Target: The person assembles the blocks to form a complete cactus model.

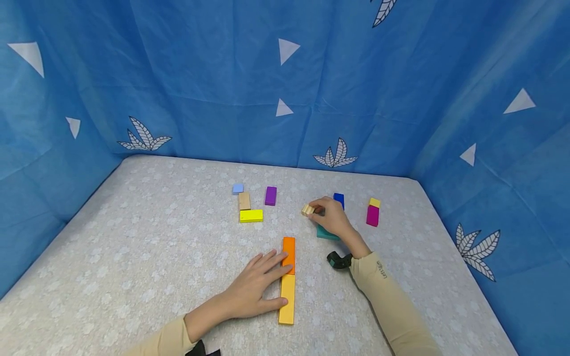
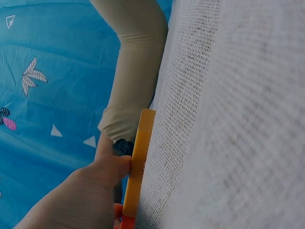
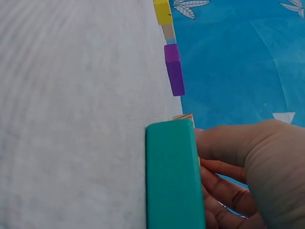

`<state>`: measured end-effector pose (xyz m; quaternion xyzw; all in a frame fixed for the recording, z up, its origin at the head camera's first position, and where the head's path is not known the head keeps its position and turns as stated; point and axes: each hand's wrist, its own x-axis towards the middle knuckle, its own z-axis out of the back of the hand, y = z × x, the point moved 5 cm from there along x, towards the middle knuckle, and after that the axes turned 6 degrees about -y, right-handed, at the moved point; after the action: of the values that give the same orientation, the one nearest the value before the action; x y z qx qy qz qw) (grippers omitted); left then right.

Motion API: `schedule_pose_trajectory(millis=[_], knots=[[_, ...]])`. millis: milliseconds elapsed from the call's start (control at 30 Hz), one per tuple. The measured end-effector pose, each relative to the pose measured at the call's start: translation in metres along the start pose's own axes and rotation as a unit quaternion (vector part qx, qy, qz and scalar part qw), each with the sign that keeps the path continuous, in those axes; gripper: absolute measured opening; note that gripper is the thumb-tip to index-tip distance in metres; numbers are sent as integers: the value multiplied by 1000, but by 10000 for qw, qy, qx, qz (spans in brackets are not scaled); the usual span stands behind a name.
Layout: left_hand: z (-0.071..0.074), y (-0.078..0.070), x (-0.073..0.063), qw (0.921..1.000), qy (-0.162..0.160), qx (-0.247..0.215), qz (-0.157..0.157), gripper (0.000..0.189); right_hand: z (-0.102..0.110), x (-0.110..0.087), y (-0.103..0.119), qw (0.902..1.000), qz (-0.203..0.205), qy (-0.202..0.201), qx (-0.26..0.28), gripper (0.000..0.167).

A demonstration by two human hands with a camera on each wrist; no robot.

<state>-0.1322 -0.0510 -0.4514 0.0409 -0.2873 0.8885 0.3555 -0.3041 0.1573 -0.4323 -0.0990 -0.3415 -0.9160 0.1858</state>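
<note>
Hiding part of the wooden piece [image 1: 307,210]: right hand [image 1: 331,216].

Blue leaf-print curtain [image 1: 200,69], pale tablecloth [image 1: 147,242], seemingly flower-patterned

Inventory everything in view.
Long blocks: 2, orange and amber, centre, end to end
Clustered blocks: 3, yellow, tan, pale blue, left of centre
Purple block: 1, purple, right of cluster
Wooden piece: at least 1, tan, right of purple
Teal block: 1, teal, near wooden piece
Navy block: 1, navy, beyond teal
Paired blocks: 2, yellow and magenta, rightmost
Tablecloth: 1, off-white, under blocks
Curtain: count unclear, patterned blue, background
Wrist devices: 2, black, wrists
Sleeves: 2, beige, forearms
Left hand: 1, touching long blocks
Right hand: 1, pinching wooden piece
</note>
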Motion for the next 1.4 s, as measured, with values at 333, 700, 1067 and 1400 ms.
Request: schedule_pose_trajectory(millis=[333, 700, 1067, 1400], knots=[[1, -1, 1, 9999, 20, -92, 47, 66, 1, -3, 15, 9994, 196, 139, 253, 27], [1, 0, 1, 9999, 10, -122, 84, 64, -11, -8, 34, 9937, 539, 899, 395, 26], [2, 0, 1, 9999, 23, -133, 78, 63, -18, -13, 42, 9866, 683, 1371, 558, 27], [2, -1, 1, 9998, 78, -157, 127, 63, -21, -15, 43, 9821, 652, 1639, 656, 26]])
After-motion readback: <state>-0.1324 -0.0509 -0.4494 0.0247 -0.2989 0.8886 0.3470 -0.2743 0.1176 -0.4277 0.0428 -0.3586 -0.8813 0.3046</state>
